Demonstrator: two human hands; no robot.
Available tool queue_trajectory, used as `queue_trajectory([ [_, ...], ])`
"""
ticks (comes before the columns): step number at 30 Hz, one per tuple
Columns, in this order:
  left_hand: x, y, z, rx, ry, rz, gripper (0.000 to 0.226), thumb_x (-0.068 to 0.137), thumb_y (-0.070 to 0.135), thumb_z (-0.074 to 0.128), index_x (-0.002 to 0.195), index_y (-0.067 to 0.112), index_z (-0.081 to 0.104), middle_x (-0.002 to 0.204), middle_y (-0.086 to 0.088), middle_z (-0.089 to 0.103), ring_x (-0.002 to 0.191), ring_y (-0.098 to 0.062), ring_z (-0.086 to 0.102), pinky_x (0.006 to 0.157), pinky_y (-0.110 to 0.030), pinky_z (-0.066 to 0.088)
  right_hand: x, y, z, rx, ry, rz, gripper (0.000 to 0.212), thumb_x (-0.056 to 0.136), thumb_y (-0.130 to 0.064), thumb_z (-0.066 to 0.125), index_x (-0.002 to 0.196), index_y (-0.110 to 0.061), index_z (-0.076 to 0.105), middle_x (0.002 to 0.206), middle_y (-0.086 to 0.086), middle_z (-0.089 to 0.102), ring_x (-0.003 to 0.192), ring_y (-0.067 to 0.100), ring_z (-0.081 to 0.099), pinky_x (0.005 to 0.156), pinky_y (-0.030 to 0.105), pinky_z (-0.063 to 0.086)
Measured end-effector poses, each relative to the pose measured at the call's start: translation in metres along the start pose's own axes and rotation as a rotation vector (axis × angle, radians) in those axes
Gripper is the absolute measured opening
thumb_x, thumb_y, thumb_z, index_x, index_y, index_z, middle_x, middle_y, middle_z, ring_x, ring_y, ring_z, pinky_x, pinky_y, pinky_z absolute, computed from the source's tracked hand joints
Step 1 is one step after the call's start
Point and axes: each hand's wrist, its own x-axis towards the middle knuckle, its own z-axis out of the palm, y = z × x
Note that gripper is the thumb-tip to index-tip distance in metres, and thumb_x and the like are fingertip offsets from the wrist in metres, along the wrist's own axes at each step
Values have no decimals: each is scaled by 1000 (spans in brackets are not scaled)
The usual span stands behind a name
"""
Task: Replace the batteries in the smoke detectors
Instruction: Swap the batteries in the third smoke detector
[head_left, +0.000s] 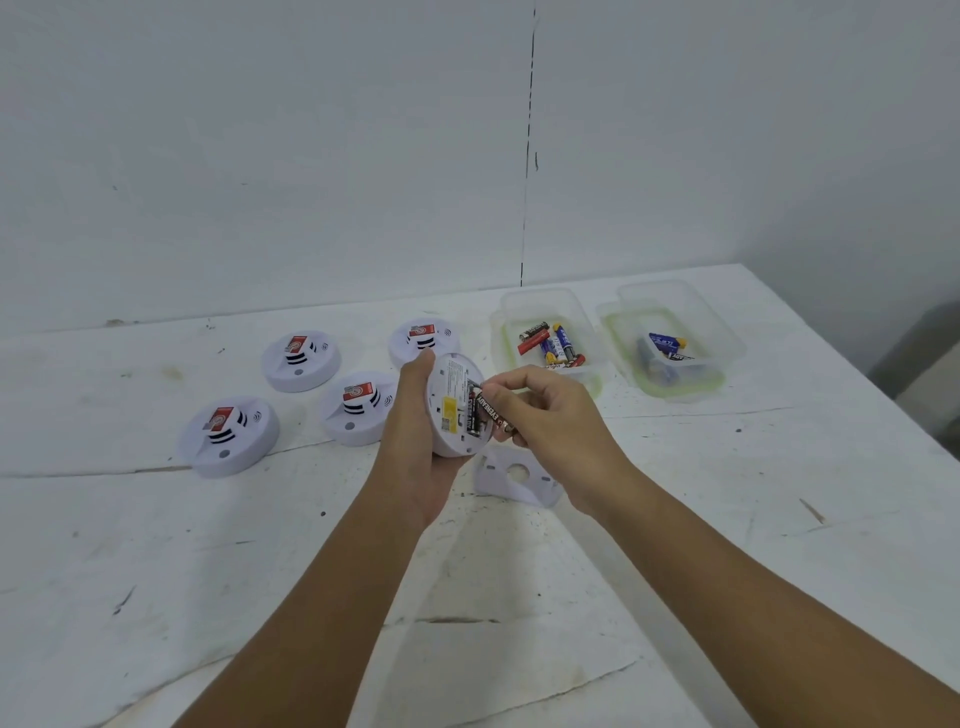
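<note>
My left hand (415, 447) holds a white round smoke detector (452, 410) on edge above the table, its back side turned to the right. The battery bay shows a black battery seated in it. My right hand (545, 415) pinches a black Eveready battery (491, 410) at the bay, touching the detector. Several other white detectors with red labels lie face up: one at far left (228, 434), one behind it (300, 361), one beside my left hand (358, 408) and one partly hidden behind my hand (423, 338).
A white cover plate (517, 480) with a round hole lies on the table under my right hand. Two clear plastic containers stand at the back right: one (548, 340) holds several mixed batteries, the other (670, 340) a few blue ones. The white table meets a wall behind.
</note>
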Motion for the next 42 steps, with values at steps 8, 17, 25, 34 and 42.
queue_trajectory([
  [8,-7,6,1,-66,-7,0,51,100,54,54,133,17,67,107,-12,71,101,-28,68,84,-41,54,-1,10,23,-156,80,-162,5,96,-34,73,91,-32,73,81,-6,72,70,18,73,59,26,53],
  [17,-6,14,-4,-148,51,-4,47,97,53,59,122,15,71,97,-10,69,93,-24,65,84,-39,55,-3,22,17,-471,-42,-475,32,96,-33,75,126,-22,76,107,-9,70,96,-1,64,85,10,48],
  [25,-9,18,-3,-166,-24,-19,55,95,53,60,132,13,68,109,-16,72,97,-32,75,82,-37,56,8,18,11,-461,-29,-516,40,93,-30,77,132,-21,72,103,-9,63,94,-6,59,84,7,43],
  [34,-10,22,0,-143,-24,-16,57,95,56,59,134,14,68,114,-15,69,102,-26,65,85,-36,54,7,26,12,-404,22,-668,34,94,-23,77,127,-23,75,107,-5,64,95,4,65,89,16,51],
  [42,-7,22,2,-149,7,5,56,95,55,60,133,14,69,114,-14,69,101,-27,63,83,-38,53,13,26,-2,-399,-54,-637,37,93,-22,78,129,-22,74,108,-12,69,104,2,66,92,16,51],
])
